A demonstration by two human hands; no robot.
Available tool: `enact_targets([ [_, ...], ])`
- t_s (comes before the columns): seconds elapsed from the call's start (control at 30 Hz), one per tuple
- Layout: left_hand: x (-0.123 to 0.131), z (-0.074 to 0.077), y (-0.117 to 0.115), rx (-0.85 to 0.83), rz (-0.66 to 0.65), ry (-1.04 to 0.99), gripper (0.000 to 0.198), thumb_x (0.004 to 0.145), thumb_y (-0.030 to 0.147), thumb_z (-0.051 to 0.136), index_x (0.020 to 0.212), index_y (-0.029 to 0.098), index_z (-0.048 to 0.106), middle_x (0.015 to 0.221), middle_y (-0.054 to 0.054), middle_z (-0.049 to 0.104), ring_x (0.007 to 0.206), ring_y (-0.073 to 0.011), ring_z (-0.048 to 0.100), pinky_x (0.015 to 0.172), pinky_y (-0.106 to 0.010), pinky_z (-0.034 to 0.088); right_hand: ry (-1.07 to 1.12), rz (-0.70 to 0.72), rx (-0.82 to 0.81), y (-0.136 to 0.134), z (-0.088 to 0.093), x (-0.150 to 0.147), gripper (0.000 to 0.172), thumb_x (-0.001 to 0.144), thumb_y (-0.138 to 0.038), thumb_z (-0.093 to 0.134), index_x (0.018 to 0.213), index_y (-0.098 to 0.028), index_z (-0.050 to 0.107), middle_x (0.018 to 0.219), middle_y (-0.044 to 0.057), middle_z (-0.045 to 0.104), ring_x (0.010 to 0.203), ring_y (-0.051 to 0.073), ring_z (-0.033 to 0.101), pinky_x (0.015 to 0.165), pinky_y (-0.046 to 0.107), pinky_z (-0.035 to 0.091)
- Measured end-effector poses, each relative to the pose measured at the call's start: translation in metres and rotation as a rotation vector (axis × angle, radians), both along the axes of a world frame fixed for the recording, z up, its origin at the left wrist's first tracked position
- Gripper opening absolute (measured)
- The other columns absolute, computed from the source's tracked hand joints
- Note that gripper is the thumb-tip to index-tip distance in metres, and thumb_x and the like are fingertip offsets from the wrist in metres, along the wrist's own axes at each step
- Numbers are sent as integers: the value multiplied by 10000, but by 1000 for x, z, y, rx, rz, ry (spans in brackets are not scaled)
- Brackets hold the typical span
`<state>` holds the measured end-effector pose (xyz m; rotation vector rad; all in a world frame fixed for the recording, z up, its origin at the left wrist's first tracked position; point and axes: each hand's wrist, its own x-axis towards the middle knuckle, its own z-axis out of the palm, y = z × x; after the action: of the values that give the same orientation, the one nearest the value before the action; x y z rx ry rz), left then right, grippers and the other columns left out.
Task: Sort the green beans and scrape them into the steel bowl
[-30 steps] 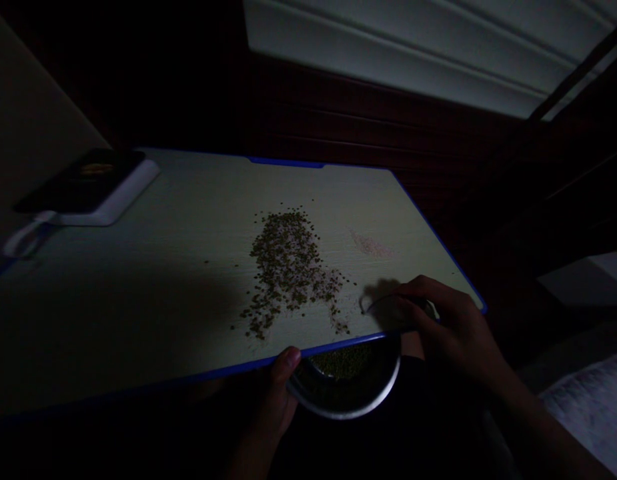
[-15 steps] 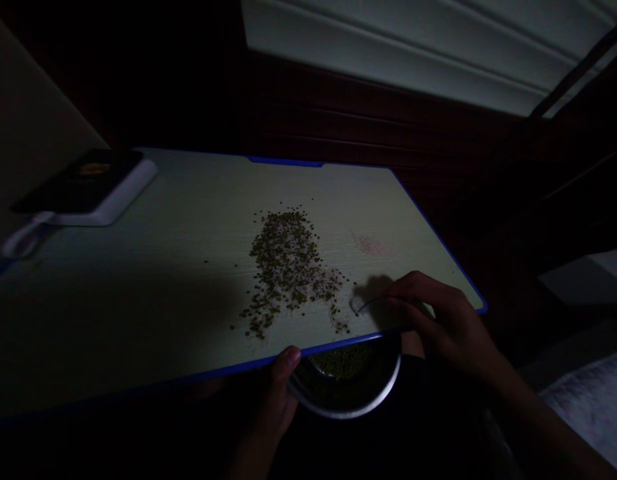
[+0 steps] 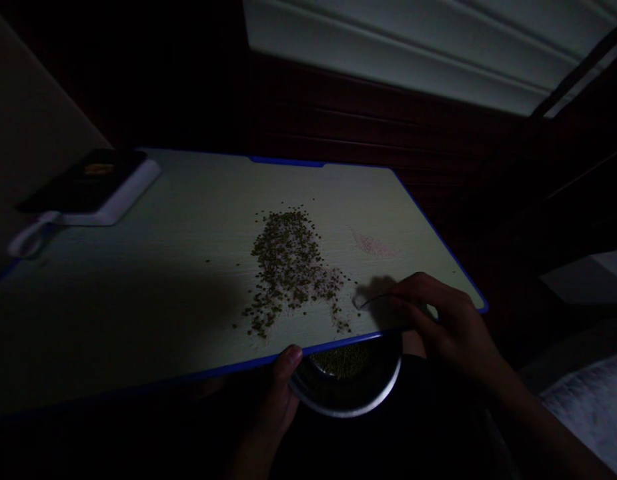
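On the pale board table (image 3: 198, 200) lies a spread of small green beans, likely mung beans (image 3: 288, 250), mixed with pale grains. A separate patch of pale pinkish grains (image 3: 374, 245) sits to its right. My right hand (image 3: 433, 310) pinches a thin, curved tool (image 3: 375, 299) with a pale rounded tip, low over the board just right of the beans. Below the front edge, a metal bowl (image 3: 373, 404) contains more green beans (image 3: 344, 360). My left hand (image 3: 283, 383) grips the bowl's left side, its thumb at the table edge; its other fingers are mostly hidden.
A white device with a dark top (image 3: 108, 207) and a strap loop rests at the table's left end. Blue trim (image 3: 438, 239) runs round the tabletop. Dark wooden panelling (image 3: 338, 113) stands behind it. The light is dim.
The tool's tip has shifted slightly up and right, and a bean now shows just below it. My left hand and the bowl stay nearly in place.
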<state>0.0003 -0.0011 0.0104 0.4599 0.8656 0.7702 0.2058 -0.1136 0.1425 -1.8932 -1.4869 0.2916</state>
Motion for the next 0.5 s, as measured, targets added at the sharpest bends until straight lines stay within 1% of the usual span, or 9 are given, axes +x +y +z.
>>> enact_targets([
  [0.07,0,0,0,-22,17,-13,694,613,330,840,1273,262,635,1005,-13,781,1224,-304,623,1110,-449,467,23,32,2,2,1,-1,175,982,-225,567,1094,-237,702,1024,53,689,952,187,635,803,337,518],
  [0.13,-1,-1,0,-32,29,10,724,609,328,843,1295,268,622,987,-6,782,1208,-298,633,1096,-434,480,68,43,3,2,1,-2,156,980,-236,579,1065,-252,708,1014,42,691,944,186,640,795,340,523],
  [0.27,-1,0,-1,-9,31,20,764,606,333,849,1324,270,598,1028,-15,777,1240,-292,611,1101,-410,477,83,-31,32,-3,0,-3,114,963,-248,614,1017,-268,713,982,22,694,926,186,646,779,340,522],
  [0.4,-1,2,-2,-26,46,-10,752,618,322,836,1328,288,591,1136,-23,751,1269,-301,589,1114,-433,470,90,-63,24,-8,-2,-4,123,968,-252,609,1039,-260,709,989,30,688,931,190,644,782,351,519],
  [0.5,0,1,-1,-18,43,-4,769,608,317,844,1331,292,581,1137,-25,747,1305,-302,559,1128,-430,454,81,-1,20,-9,-3,-5,134,974,-231,600,1049,-263,707,990,29,683,935,186,634,777,348,519],
])
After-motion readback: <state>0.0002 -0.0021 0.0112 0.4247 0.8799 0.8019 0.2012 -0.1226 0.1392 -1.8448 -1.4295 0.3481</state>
